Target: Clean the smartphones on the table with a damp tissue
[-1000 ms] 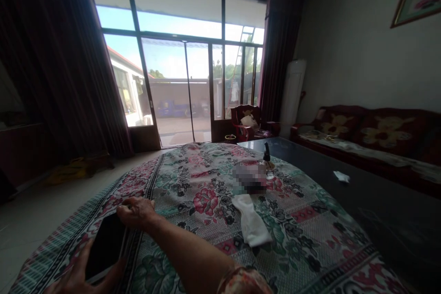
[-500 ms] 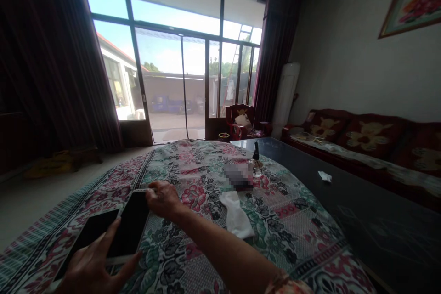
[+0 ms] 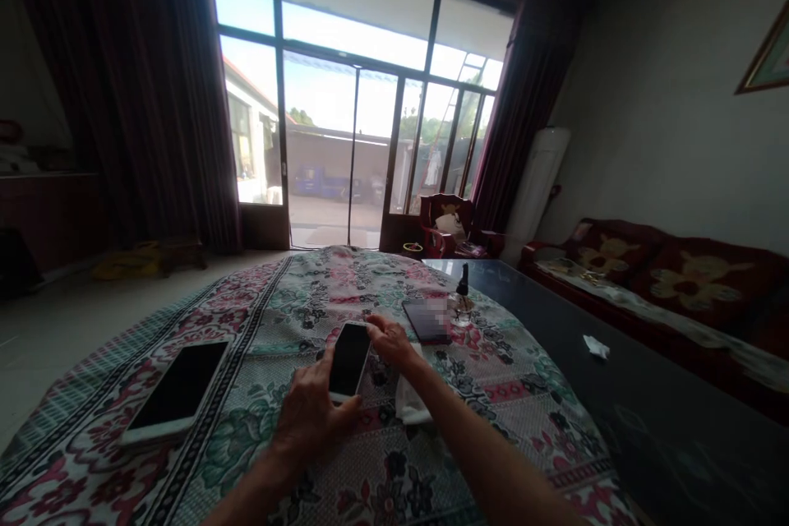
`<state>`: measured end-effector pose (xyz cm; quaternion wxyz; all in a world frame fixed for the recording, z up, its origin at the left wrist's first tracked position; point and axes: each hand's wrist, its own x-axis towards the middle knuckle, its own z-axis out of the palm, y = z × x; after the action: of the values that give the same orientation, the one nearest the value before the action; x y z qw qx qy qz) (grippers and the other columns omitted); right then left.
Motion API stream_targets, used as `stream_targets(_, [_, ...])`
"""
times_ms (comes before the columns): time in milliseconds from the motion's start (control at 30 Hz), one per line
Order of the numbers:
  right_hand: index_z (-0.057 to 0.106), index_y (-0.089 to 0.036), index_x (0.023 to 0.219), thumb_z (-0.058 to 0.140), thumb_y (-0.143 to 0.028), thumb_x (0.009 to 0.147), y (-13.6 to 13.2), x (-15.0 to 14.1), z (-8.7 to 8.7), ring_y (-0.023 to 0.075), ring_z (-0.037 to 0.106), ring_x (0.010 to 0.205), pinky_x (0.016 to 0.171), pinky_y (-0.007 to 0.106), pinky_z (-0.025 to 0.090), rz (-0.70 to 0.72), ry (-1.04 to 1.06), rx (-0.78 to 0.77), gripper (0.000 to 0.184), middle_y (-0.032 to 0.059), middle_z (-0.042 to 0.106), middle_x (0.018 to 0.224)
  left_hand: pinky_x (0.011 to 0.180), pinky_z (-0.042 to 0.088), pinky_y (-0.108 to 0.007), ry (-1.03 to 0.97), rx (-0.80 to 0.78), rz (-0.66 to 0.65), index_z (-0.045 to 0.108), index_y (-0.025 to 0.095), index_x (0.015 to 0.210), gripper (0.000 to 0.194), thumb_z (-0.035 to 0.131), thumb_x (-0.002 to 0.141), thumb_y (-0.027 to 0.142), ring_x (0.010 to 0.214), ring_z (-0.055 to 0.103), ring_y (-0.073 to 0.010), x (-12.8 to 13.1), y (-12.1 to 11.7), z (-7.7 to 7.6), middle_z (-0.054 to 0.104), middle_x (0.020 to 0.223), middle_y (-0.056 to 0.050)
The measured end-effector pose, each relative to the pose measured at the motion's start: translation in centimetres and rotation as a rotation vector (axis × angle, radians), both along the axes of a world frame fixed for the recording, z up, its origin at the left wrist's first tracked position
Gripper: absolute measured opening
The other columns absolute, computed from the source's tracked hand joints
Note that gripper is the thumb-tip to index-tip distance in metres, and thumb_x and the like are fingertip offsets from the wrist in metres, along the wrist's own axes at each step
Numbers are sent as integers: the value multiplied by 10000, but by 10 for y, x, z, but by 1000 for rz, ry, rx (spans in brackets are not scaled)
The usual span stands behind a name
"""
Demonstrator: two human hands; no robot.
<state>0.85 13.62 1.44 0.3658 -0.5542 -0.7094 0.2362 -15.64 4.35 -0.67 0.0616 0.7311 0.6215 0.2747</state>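
A white-framed smartphone (image 3: 349, 363) with a dark screen is held low over the flowered tablecloth, or on it; I cannot tell which. My left hand (image 3: 311, 403) grips its left edge and lower corner, thumb along the bottom. At the top right corner, my right hand (image 3: 393, 340) pinches the phone with curled fingers. A second white smartphone (image 3: 178, 391), larger in view, lies face up to the left, apart from both hands. Partly hidden under my right forearm is a white cloth (image 3: 410, 404). Beyond it lies a dark flat rectangular object (image 3: 422, 322), partly blurred out.
A clear glass bottle with a black top (image 3: 462, 300) stands near the right of the round table, on its patterned tablecloth (image 3: 259, 419). A dark low table (image 3: 653, 403) with a crumpled tissue (image 3: 596, 348) adjoins on the right, before a sofa (image 3: 678, 271).
Both hands have carried the one smartphone rightward, away from the other phone, to a spot beside the white cloth. The view has turned somewhat left.
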Motion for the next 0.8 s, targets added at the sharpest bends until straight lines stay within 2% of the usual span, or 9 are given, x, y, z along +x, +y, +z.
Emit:
stream_targets(133, [664,-202,1142,463,-220,857,-1,-1,-9,196,624,1065,940,311,459,2,-39,11,349,62,693,1128,950,410,-363,39,-70,40,365,41,1425,846,619,728,447,1096,558,-319,16,-3,-4,638,1204,-166])
stream_targets(300, [597,-158,1232,535,-213,804,-13,8,1,240,487,1250,1058,351,350,-13,-158,92,436,120,577,1307,923,417,-355,113,-56,70,423,85,1398,820,651,724,493,1079,572,-316,24,-2,-7,669,1090,-154])
stream_targets(467, [654,-161,1081,562,-251,795,-37,34,2,295,553,1124,982,407,390,-77,-343,54,314,139,634,1158,902,431,-358,155,-33,66,460,118,1375,820,697,694,509,1022,596,-315,31,3,-5,671,1043,-134])
stream_targets(633, [644,-169,1053,537,-239,824,-56,40,-12,249,539,1101,961,328,378,-126,-510,13,262,115,622,1129,931,435,-372,109,4,-13,442,112,1384,830,688,711,531,1074,588,-325,22,10,-14,648,1144,-157])
stream_targets(800, [644,-217,1057,497,-202,866,-62,39,-26,234,498,1148,955,324,356,-130,-512,104,241,79,610,1195,1032,393,-391,-32,8,-114,399,159,1407,788,662,742,491,1222,523,-301,4,18,-26,591,1307,-133])
